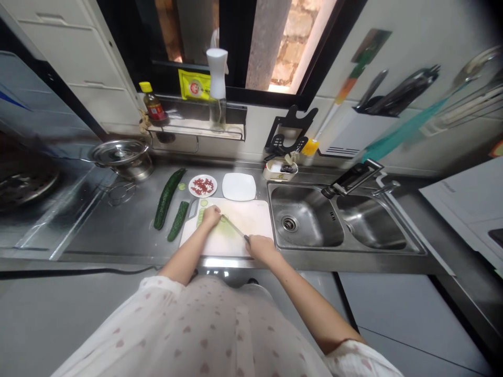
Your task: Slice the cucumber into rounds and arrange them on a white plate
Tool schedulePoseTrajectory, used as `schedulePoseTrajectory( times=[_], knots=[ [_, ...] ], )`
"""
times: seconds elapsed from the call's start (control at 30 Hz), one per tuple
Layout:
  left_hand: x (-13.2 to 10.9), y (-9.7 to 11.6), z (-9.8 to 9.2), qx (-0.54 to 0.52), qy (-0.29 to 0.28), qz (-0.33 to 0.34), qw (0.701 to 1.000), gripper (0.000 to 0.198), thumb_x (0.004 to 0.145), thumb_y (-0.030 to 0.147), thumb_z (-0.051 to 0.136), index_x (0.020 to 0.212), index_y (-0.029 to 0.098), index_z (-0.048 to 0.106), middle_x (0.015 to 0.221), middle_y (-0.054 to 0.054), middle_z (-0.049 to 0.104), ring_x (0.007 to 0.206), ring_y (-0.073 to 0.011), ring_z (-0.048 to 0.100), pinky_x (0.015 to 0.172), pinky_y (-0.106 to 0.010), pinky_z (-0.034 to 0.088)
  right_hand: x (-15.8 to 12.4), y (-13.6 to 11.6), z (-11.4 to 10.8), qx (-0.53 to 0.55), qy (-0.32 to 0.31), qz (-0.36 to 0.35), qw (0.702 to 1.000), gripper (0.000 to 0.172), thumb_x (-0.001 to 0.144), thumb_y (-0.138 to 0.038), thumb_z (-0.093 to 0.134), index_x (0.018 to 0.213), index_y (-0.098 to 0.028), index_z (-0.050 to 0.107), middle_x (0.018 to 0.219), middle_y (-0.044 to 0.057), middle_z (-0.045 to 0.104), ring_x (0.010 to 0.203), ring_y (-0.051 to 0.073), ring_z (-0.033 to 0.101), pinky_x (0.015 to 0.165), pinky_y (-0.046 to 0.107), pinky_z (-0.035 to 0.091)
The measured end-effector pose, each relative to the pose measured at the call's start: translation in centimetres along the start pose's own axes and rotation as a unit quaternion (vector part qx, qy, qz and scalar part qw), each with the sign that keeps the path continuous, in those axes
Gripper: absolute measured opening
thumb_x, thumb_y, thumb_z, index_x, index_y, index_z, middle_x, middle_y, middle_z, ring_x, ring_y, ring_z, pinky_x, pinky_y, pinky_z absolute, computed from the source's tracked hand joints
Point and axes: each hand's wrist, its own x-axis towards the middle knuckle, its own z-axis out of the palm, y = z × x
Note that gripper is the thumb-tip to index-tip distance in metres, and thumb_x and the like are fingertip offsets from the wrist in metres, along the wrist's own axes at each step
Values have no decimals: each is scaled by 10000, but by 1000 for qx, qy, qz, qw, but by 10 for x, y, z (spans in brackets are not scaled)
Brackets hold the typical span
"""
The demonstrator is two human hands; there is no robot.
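Observation:
On a white cutting board point(259, 220), my right hand point(261, 248) is wrapped round the handle of a knife point(234, 226), whose blade points up and left. My left hand point(211, 215) is closed near the knife's tip, its fingertips at a small pale green cucumber slice point(223, 218); the hand partly hides what it grips. Several cucumber slices point(200, 216) line the board's left side, with one round slice above them. Left of the board lie a cut length of cucumber point(178, 221) and a long whole cucumber point(170, 198). A small cucumber end point(181, 186) lies beside them.
Behind the board stand a plate of red and white bits point(203, 186) and a white square plate point(239, 187). A double sink point(306, 243) with a black faucet point(351, 178) is at right. A lidded steel pot point(131, 165) stands at left, below a bottle shelf point(196, 129).

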Motion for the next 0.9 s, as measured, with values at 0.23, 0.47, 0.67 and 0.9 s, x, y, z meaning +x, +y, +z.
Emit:
schedulePoseTrajectory(
  times=[0.23,0.47,0.67,0.9],
  knots=[
    [-3,-1,0,-5,0,7,1000,155,766,155,611,905,174,676,956,-63,712,898,-180,632,774,-233,438,-3,0,-1,7,1,-15,1000,376,915,-302,399,1130,-131,657,1115,188,676,1007,274,653,805,361,481],
    [-22,-7,11,6,42,97,994,299,818,77,473,1030,140,673,1059,-103,671,1037,-194,594,933,-273,425,-11,4,13,41,-5,-2,999,358,911,-303,402,1116,-149,652,1105,163,682,1015,270,649,796,340,479],
    [-34,-6,13,35,36,122,991,338,824,109,481,1109,149,659,1111,-127,617,1111,-224,550,975,-305,409,-16,10,27,54,7,11,998,340,909,-325,416,1100,-167,650,1057,150,696,980,265,661,771,332,476],
    [-35,-2,9,43,31,117,992,277,835,132,484,1043,154,664,1058,-123,615,1057,-227,558,941,-316,417,-22,15,40,56,10,18,998,370,932,-354,381,1111,-163,642,1058,155,693,985,257,655,761,321,459]
  ],
)
